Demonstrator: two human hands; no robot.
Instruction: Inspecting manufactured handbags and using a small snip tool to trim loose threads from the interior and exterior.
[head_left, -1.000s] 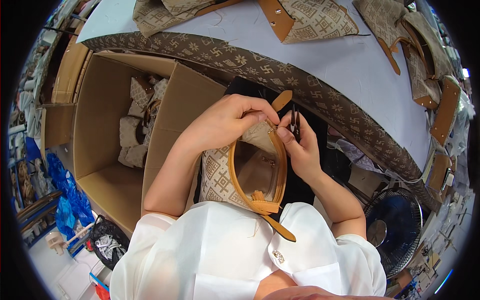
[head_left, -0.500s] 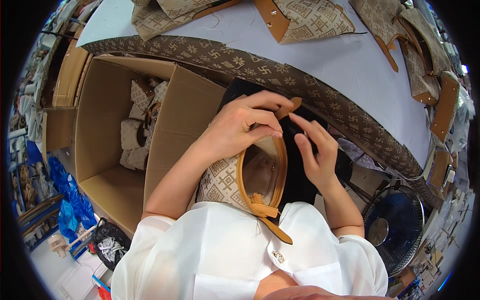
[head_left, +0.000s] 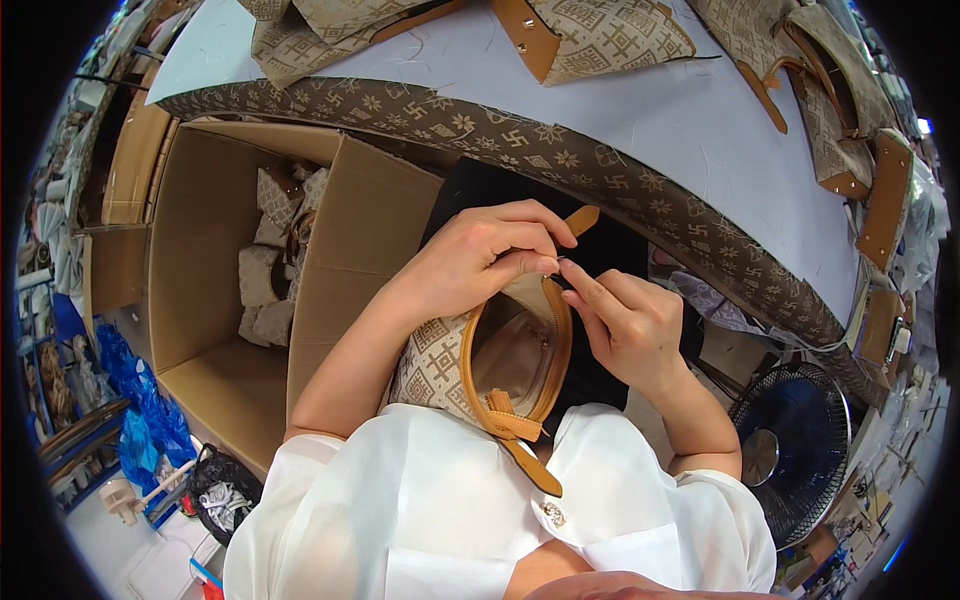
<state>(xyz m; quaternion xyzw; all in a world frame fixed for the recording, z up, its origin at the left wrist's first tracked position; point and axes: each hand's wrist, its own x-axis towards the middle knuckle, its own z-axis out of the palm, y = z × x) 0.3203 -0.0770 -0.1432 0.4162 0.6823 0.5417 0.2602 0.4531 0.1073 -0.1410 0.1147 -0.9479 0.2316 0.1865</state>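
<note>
A beige patterned handbag with tan trim rests on my lap against my shirt, its mouth open toward me and the lining showing. My left hand is closed on the far end of its rim, thumb and forefinger pinched together. From beyond those fingers sticks a tan leather tab. My right hand is closed too, its fingertips meeting the left ones at the rim. Whatever it pinches there is too small to make out. At the near end of the mouth hangs another tan strap.
To the left stands an open cardboard box with several patterned bag pieces inside. A white table with a brown patterned edge curves across the front, holding more bags. At the right is a black fan.
My right hand has moved left and closed its fingers against my left fingertips. The left fingers have drawn back from the tan tab, which now shows more.
</note>
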